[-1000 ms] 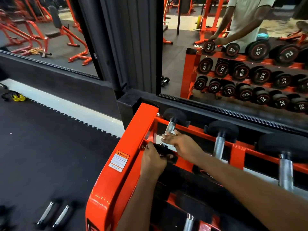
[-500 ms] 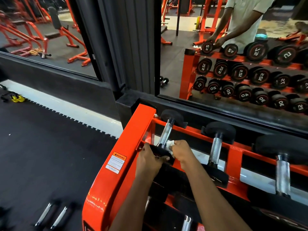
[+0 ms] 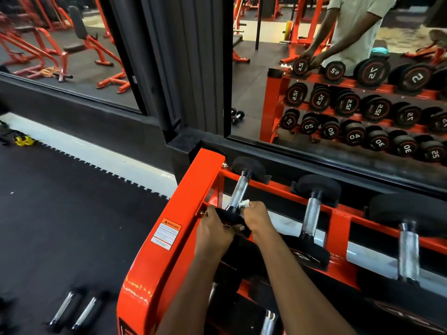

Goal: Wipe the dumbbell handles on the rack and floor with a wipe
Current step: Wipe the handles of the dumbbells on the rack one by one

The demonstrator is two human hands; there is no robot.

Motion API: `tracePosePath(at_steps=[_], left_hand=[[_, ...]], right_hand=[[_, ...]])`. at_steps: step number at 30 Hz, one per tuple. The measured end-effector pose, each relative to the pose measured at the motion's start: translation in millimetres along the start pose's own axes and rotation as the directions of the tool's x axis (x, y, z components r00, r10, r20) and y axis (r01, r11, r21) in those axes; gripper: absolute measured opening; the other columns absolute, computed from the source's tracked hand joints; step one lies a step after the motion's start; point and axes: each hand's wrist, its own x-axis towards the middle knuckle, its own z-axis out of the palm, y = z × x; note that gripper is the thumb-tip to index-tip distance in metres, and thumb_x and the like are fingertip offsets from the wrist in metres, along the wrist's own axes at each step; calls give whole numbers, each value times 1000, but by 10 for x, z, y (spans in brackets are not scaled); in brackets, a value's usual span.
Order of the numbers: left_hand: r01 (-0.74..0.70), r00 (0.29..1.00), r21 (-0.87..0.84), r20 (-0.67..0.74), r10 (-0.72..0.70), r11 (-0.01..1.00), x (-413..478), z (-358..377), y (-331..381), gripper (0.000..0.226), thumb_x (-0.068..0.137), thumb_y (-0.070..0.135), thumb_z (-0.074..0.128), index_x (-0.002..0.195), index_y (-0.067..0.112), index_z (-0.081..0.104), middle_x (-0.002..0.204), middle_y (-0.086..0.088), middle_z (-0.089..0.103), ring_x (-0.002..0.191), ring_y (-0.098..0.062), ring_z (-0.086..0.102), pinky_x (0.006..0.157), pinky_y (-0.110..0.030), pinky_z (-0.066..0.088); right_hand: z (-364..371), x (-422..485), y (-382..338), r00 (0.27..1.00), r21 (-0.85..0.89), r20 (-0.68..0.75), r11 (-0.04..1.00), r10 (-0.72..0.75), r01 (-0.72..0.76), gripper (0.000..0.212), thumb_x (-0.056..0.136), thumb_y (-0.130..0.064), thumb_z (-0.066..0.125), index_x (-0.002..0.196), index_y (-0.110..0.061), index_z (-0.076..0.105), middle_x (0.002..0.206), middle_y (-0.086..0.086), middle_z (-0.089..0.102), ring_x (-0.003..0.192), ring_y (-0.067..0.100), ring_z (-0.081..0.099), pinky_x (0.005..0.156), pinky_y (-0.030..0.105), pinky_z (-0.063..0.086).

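Observation:
An orange dumbbell rack (image 3: 169,240) stands against a mirrored wall. On its top shelf at the far left lies a small dumbbell with a knurled chrome handle (image 3: 238,192). My left hand (image 3: 214,228) grips the near black head of that dumbbell. My right hand (image 3: 256,217) holds a crumpled white wipe (image 3: 244,203) at the near end of the handle. Two more dumbbells with chrome handles, one (image 3: 310,213) in the middle and one (image 3: 408,252) at the right, lie further along the shelf. Two small dumbbells (image 3: 75,310) lie on the floor at the left.
Black rubber flooring (image 3: 60,213) stretches to the left of the rack. The mirror (image 3: 266,93) reflects the rack, rows of numbered dumbbells and a person in a light shirt. Lower shelves hold more dumbbells (image 3: 268,322). A yellow item (image 3: 23,140) lies by the wall.
My right hand with the wipe slid down the handle from its middle to its near end. My left hand stayed on the dumbbell head.

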Motion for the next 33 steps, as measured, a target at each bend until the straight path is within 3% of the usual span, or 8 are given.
tracePosePath(at_steps=[5,10,20,23,26,29,31,33], left_hand=[[10,1000,-6,6,-10,1000,0,0,6,72,69,44,90,117,8,50,108,-8,69,102,-27,66,82,-30,49],[6,1000,2,0,-6,1000,4,-1,-4,72,68,43,91,115,8,49,106,-9,69,100,-28,67,79,-30,47],[42,999,-6,14,-42,999,-2,-19,9,71,70,44,89,117,11,48,110,-6,67,103,-25,64,81,-29,46],[71,997,-5,38,-71,997,16,-30,28,72,69,46,90,116,11,47,112,-8,65,105,-27,62,85,-36,50],[57,998,10,30,-57,998,-8,-45,41,73,68,49,89,114,10,46,105,-9,66,97,-29,64,80,-39,52],[41,999,17,15,-42,999,-4,-23,21,69,71,39,89,116,9,46,106,-10,67,98,-31,67,79,-39,53],[46,999,-1,20,-46,999,5,-17,21,68,70,37,88,116,9,46,108,-9,67,100,-30,66,81,-39,53],[46,999,-14,29,-46,999,13,-18,27,68,70,39,88,115,11,45,108,-7,65,100,-28,65,83,-40,53]], right_hand=[[51,289,102,998,62,-6,996,65,-64,37,61,-20,46,90,-9,67,89,20,70,75,32,68,57,41,55],[58,-51,-32,997,135,-39,989,73,-67,23,81,-8,48,83,-10,71,82,18,68,64,28,60,47,29,48],[50,-18,34,953,173,-292,984,86,-36,12,82,-7,57,89,-4,67,95,13,70,87,32,66,66,37,54],[-108,-22,-159,923,17,-300,967,-239,256,20,90,-2,53,94,-11,70,94,0,65,87,17,60,68,21,47],[-225,-117,-304,680,-329,76,625,-729,708,40,89,9,51,114,-15,71,115,-1,68,110,4,57,99,14,42],[-381,14,-82,333,-368,598,120,-729,922,35,87,-6,58,119,-16,68,126,1,66,123,5,50,112,7,16],[-480,199,-74,329,-419,726,-8,-603,908,50,85,-1,57,131,-22,61,137,-8,57,134,0,41,117,14,12],[-487,378,-253,401,-506,658,20,-637,862,61,83,11,50,133,-22,58,140,-7,54,137,2,38,120,24,17]])
